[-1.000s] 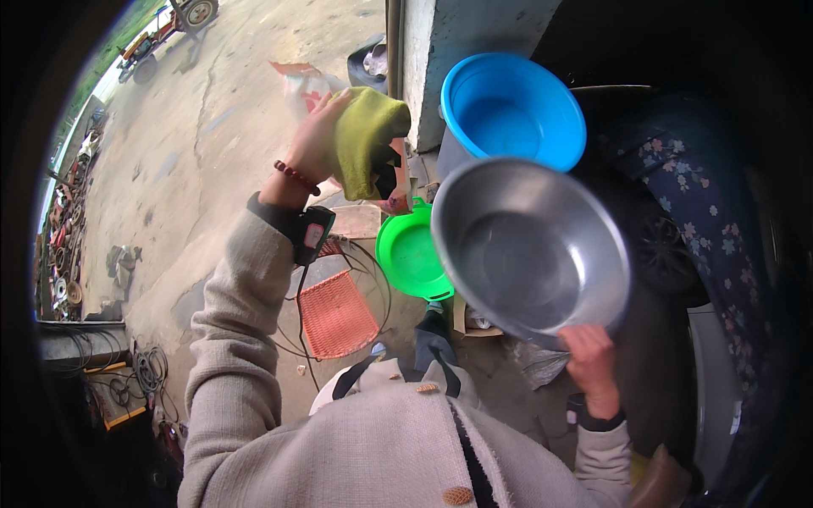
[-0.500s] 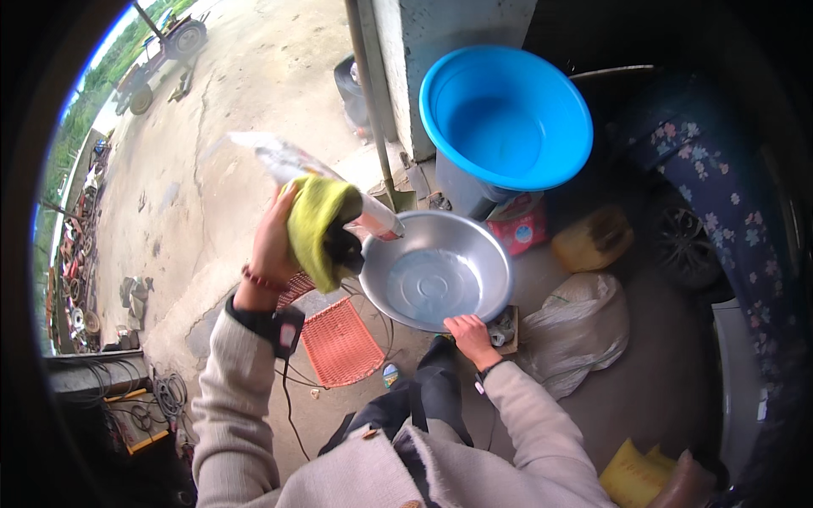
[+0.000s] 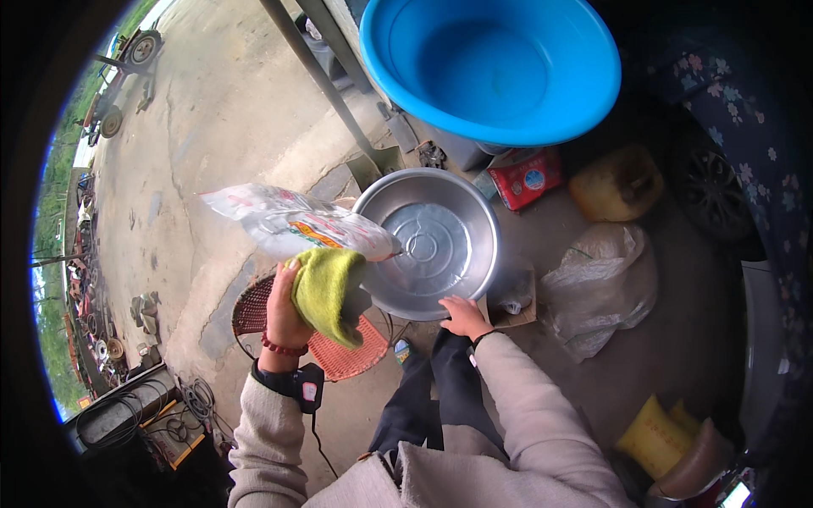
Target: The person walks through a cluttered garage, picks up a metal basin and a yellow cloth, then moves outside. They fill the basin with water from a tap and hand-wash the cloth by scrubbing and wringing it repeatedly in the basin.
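My left hand (image 3: pixel 286 315) is closed around a yellow-green fuzzy cloth (image 3: pixel 326 295) with a grey, hollow-looking underside. Directly behind it is a clear plastic bag (image 3: pixel 292 222) with coloured print, its narrow end over the left rim of a metal basin (image 3: pixel 484 222). Whether my left hand also grips this bag is hidden. A little clear water seems to lie in the basin. At the basin's near rim rests my right hand (image 3: pixel 466 318), its fingers bent over the edge.
A large blue tub (image 3: pixel 500 127) stands beyond the basin, with a shovel (image 3: pixel 373 161) to its left. Red wicker seats (image 3: pixel 349 351) are below my left hand. On the right are a red package (image 3: pixel 525 178), a yellow jug (image 3: pixel 616 184) and a whitish sack (image 3: pixel 601 288).
My view has shifted, so the blue tub looks larger and closer. My left hand and the cloth have dropped nearer my body, showing more of the plastic bag. My right hand stays at the rim.
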{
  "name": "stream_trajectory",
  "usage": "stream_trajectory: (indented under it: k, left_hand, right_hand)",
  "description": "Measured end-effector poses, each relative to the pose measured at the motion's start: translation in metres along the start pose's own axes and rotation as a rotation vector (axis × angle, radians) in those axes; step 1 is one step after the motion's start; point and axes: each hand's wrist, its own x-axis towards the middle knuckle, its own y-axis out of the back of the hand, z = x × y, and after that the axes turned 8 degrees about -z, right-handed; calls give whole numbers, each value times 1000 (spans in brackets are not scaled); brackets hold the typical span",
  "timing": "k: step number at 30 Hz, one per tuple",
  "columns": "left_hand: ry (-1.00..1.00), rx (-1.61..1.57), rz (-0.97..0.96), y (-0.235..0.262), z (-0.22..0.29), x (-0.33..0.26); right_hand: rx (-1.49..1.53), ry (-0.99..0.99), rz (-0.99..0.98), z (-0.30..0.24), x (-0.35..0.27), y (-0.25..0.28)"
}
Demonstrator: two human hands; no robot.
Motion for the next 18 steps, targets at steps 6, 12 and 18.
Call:
stream_trajectory:
  k: [6, 12, 18]
  left_hand:
    - [149, 112, -31, -15, 4, -31]
    - [188, 55, -247, -27, 20, -48]
    - [251, -10, -372, -6, 39, -43]
  right_hand:
    - [1407, -204, -66, -1, -8, 61]
    - [1727, -135, -515, -34, 11, 95]
    - [2248, 184, -223, -29, -48, 79]
